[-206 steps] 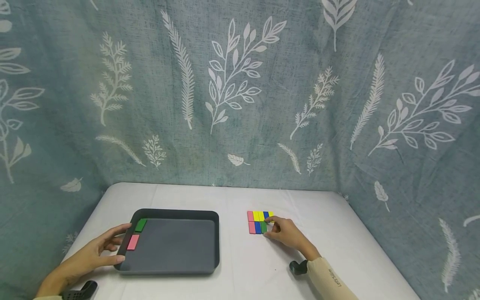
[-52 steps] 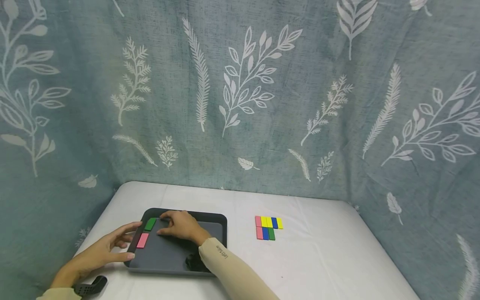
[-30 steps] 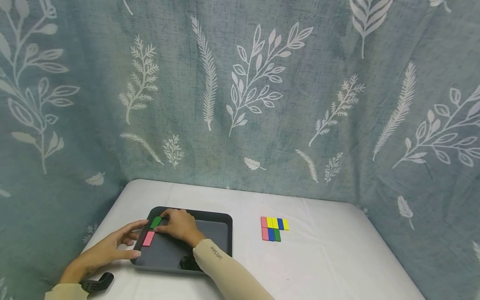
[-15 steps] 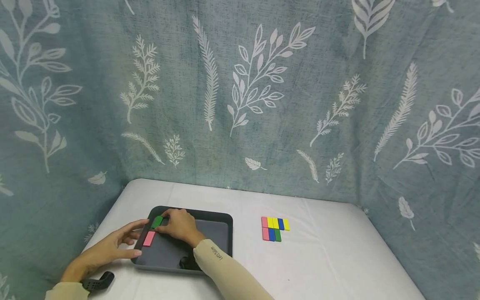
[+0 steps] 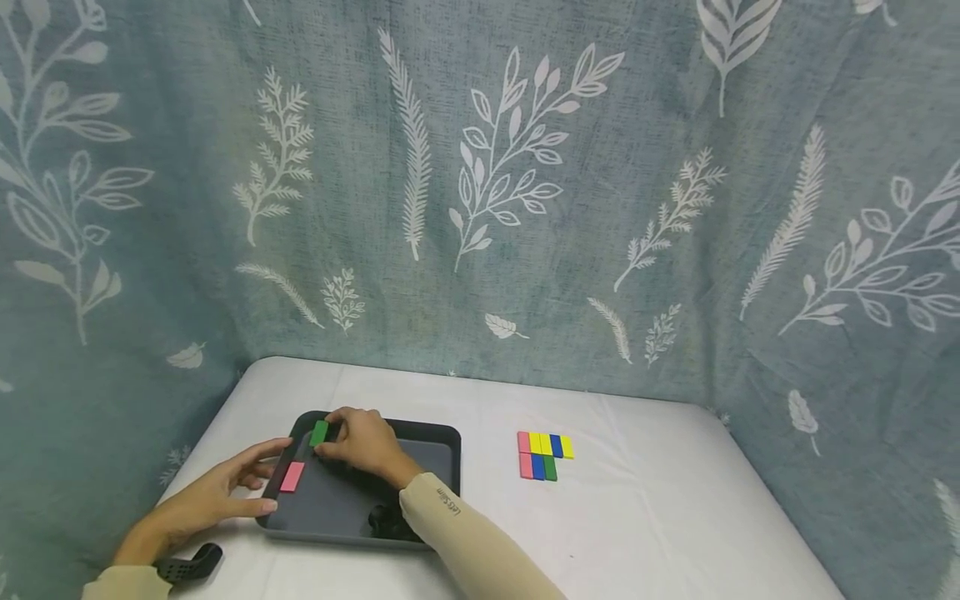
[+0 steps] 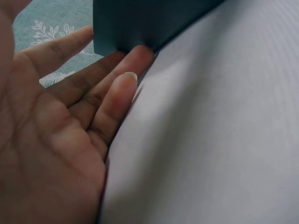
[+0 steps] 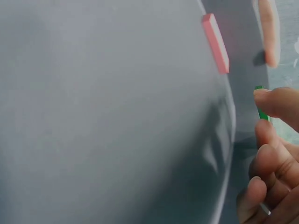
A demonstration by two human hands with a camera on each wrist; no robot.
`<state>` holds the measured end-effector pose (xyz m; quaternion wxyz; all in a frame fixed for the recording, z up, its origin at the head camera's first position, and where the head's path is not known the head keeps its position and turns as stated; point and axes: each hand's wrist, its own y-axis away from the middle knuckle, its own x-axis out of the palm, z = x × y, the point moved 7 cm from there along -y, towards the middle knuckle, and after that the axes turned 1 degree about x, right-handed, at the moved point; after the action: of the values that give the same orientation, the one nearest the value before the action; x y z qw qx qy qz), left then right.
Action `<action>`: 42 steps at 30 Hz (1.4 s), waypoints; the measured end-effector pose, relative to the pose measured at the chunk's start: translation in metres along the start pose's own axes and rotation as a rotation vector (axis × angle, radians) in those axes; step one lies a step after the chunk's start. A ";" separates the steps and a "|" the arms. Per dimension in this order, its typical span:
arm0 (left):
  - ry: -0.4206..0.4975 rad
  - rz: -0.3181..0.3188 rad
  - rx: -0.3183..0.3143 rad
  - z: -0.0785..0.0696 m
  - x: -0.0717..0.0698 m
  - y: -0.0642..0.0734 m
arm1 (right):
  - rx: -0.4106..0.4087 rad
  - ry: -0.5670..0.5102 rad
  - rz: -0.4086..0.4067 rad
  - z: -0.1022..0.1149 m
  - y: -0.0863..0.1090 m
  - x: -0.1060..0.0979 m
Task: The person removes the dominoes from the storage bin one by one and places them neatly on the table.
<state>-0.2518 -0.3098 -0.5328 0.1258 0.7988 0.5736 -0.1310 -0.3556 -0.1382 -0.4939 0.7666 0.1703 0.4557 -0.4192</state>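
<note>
In the head view, my right hand (image 5: 367,442) reaches over the dark grey tray (image 5: 352,546) and pinches a small green tile (image 5: 319,432) between thumb and fingertips. The right wrist view has that green tile (image 7: 262,112) edge-on in the pinch, raised off the tray floor. A pink tile (image 5: 292,477) lies flat inside the tray by its left wall. My left hand (image 5: 217,496) rests at the tray's left side, thumb near the front corner and index finger at the rim. In the left wrist view its loosely bent fingers (image 6: 124,93) meet the tray's outer wall.
Right of the tray, several pink, yellow, blue and green tiles (image 5: 543,444) sit together in two rows on the white-covered table (image 5: 637,500). A leaf-patterned curtain (image 5: 480,183) stands behind the table and along both sides.
My right hand has moved from the tile rows leftward into the tray, gripped the green tile and lifted it from its place above the pink one. The left hand stays at the tray.
</note>
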 end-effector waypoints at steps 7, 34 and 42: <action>-0.001 -0.015 -0.024 0.003 -0.002 -0.002 | -0.025 -0.062 -0.031 -0.002 0.005 -0.021; -0.046 0.003 0.022 0.001 0.000 0.006 | -0.047 -0.066 -0.044 -0.037 0.049 -0.081; -0.055 -0.005 0.022 -0.001 0.002 0.004 | -0.043 -0.046 -0.071 -0.055 0.064 -0.095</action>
<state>-0.2467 -0.3086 -0.5325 0.1324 0.7947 0.5706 -0.1592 -0.3572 -0.0189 -0.4507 0.7649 0.1279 0.4528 -0.4400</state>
